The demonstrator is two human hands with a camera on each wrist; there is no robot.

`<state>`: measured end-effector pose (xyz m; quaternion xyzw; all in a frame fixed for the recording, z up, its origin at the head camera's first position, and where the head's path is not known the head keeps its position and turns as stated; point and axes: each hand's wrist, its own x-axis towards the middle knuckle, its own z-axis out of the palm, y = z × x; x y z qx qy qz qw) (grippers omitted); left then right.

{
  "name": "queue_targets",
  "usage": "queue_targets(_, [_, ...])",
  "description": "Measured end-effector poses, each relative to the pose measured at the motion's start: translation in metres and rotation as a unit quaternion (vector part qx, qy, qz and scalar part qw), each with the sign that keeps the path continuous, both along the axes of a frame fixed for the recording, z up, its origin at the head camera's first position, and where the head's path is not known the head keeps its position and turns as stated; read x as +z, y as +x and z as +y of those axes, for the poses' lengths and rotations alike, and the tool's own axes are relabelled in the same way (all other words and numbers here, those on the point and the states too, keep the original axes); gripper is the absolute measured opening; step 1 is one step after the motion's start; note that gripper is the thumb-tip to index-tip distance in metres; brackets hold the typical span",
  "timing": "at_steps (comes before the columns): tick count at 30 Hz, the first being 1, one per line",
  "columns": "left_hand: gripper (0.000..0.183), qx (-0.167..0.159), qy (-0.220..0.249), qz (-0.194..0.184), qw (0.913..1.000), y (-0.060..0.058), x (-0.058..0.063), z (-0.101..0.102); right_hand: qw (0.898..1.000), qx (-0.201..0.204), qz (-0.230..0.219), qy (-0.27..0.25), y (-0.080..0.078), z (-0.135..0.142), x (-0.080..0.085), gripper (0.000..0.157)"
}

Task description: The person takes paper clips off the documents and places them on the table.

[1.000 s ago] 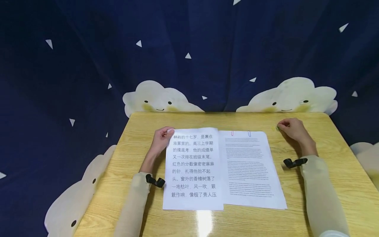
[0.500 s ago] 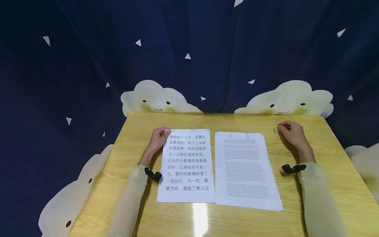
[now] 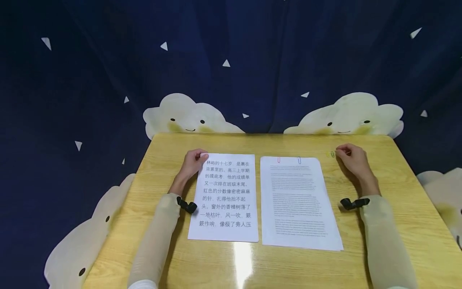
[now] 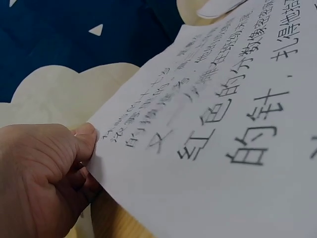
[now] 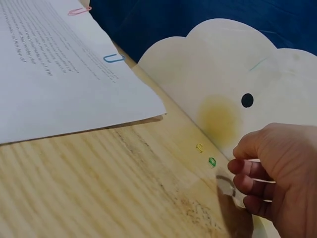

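Note:
My left hand (image 3: 192, 162) pinches the top left corner of a white paper (image 3: 227, 196) printed with large Chinese characters. In the left wrist view, the thumb lies on top of the paper (image 4: 208, 173) and the curled fingers are beneath its edge. Over at the right, my right hand (image 3: 353, 160) hovers beside a green paper clip (image 3: 333, 154) and a yellow paper clip (image 3: 327, 154) on the table. The right wrist view shows its fingers loosely bent, with nothing between them; the green clip (image 5: 212, 162) lies just left of the fingertips.
Right of the Chinese page lies a stack of papers (image 3: 299, 204) in small English print. A pink paper clip (image 3: 278, 159) and a blue paper clip (image 3: 299, 160) sit on its top edge. The wooden table (image 3: 288, 265) ends at a dark blue curtain (image 3: 252, 60) with clouds.
The left hand has drawn the Chinese page leftward, off the English stack it overlapped, so a gap now separates them. My right hand has drawn slightly away from the green clip and let it go.

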<state>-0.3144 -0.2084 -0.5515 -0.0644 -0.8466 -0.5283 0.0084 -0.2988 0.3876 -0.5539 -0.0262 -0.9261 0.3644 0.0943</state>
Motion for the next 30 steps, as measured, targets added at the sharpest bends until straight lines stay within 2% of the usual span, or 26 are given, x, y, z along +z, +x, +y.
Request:
queue_targets(6, [0.021, -0.01, -0.018, 0.026, 0.9994, 0.003, 0.0, -0.001, 0.998, 0.012, 0.041, -0.045, 0.005, -0.006, -0.001, 0.035])
queue_targets(11, [0.025, -0.009, -0.03, 0.028, 0.9991, 0.001, 0.006, 0.002, 0.997, 0.019, 0.048, -0.058, 0.013, -0.012, 0.0, 0.033])
queue_targets(17, [0.03, 0.002, -0.057, 0.048, 0.9972, -0.003, 0.02, 0.019, 0.997, 0.014, 0.048, -0.058, 0.021, -0.013, -0.001, 0.03])
queue_targets(20, [0.032, 0.001, -0.066, 0.065, 0.9957, 0.0, 0.025, 0.036, 0.996, 0.018, 0.058, -0.068, 0.023, -0.015, -0.003, 0.027])
queue_targets(25, [0.03, -0.06, -0.033, 0.093, 0.9932, 0.014, 0.029, 0.073, 0.992, 0.04, 0.077, -0.09, 0.025, -0.021, -0.006, 0.025])
queue_targets(30, [0.03, -0.121, -0.024, 0.089, 0.9884, 0.024, 0.026, 0.111, 0.992, 0.051, 0.078, -0.09, 0.024, -0.023, -0.007, 0.024])
